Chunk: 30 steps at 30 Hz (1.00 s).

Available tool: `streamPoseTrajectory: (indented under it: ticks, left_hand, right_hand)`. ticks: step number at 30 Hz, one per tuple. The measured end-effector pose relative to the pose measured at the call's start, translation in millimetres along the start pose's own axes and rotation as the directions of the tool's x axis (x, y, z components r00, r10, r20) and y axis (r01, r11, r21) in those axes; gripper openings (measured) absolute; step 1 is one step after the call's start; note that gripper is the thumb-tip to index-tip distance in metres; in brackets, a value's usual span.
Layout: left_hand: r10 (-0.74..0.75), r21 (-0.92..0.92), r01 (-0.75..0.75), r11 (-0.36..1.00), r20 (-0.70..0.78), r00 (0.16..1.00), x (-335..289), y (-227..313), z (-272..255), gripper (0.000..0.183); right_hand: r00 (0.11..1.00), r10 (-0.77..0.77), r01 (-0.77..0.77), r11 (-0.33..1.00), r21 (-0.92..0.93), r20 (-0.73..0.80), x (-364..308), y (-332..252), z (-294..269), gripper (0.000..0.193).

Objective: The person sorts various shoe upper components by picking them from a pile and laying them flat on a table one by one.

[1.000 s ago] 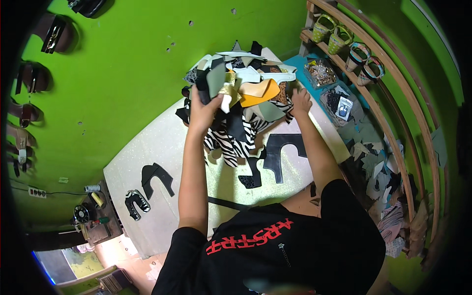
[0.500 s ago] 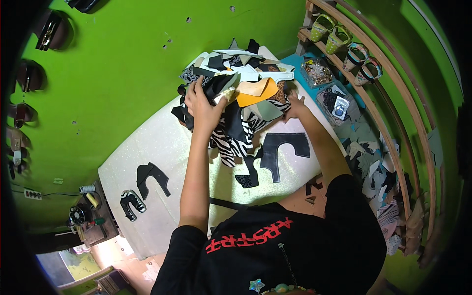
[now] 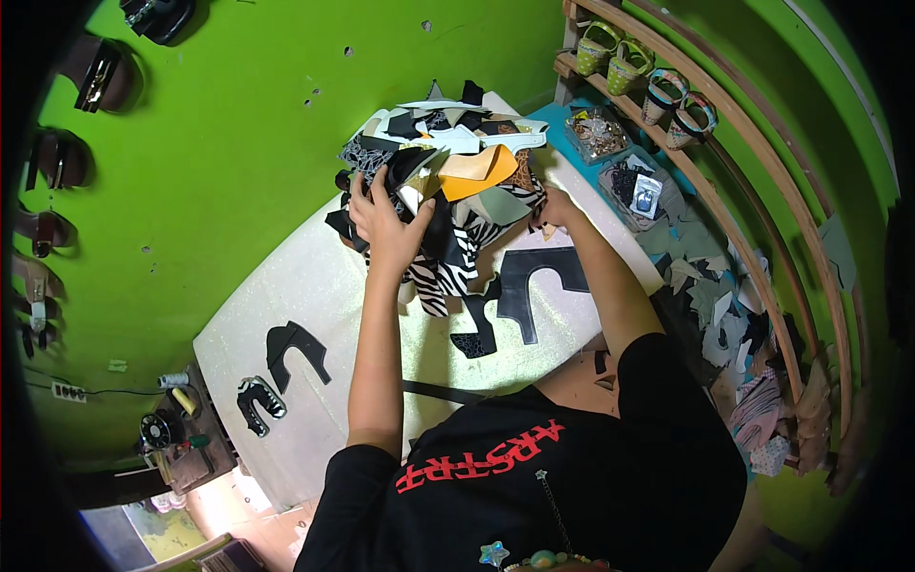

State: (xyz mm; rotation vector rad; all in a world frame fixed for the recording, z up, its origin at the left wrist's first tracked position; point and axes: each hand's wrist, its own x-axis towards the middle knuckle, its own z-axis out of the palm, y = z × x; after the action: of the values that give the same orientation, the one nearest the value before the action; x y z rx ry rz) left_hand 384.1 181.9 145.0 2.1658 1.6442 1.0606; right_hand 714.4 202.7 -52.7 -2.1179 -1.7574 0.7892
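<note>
A heap of scrap pieces in black, white, zebra print, grey and orange (image 3: pixel 486 176) lies at the far end of the pale sparkly table (image 3: pixel 324 410). My left hand (image 3: pixel 389 224) rests against the heap's left side, fingers and thumb spread beside black and pale pieces. At the right edge of the heap, my right hand (image 3: pixel 560 210) has its fingers curled by the zebra-print scraps; a small tan bit shows under it, and what it grips is hidden. Nearer me lie a black curved cut-out (image 3: pixel 519 286) and a black piece with a patterned end (image 3: pixel 477 329).
At left on the table are another black curved piece (image 3: pixel 297 353) and a black-and-white one (image 3: pixel 257 405). A sewing machine (image 3: pixel 167 434) stands beyond the left edge. Clear boxes (image 3: pixel 599 133) and a wooden rack with small baskets (image 3: pixel 667 95) are on the right, above more scraps (image 3: pixel 701 296).
My right hand's fingers have gone from spread to curled at the heap's edge. My left hand stays at the heap with its fingers more spread. The whole view has shifted slightly.
</note>
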Motion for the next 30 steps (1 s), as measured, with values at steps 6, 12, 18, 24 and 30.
streamPoseTrajectory:
  ticks: [6, 12, 18, 24, 30]
  left_hand:
    - [0.017, 0.016, -0.015, 1.000, -0.160, 0.987, -23, 1, -7, 0.069]
    - [0.157, -0.108, -0.198, 0.974, -0.306, 0.939, -105, -10, 29, 0.035]
    - [0.115, -0.238, -0.042, 0.970, 0.303, 0.946, -194, -47, 55, 0.034]
    - [0.110, -0.070, -0.091, 0.993, 0.336, 0.936, -196, -46, 71, 0.059]
    - [-0.002, 0.178, -0.088, 0.980, 0.451, 0.892, -189, -57, 82, 0.027]
  right_hand:
    - [0.971, 0.098, -0.083, 0.994, 0.076, -0.220, -25, -9, 6, 0.039]
    - [0.866, 0.345, -0.146, 0.866, 0.478, -0.361, -56, 46, 0, 0.031]
    - [0.845, 0.172, 0.343, 0.550, 0.761, -0.506, -104, -33, -65, 0.018]
    - [0.835, -0.105, 0.527, 0.432, 0.732, -0.540, -118, -156, -110, 0.022]
    - [0.821, -0.269, 0.570, 0.363, 0.737, -0.503, -75, -235, -101, 0.016]
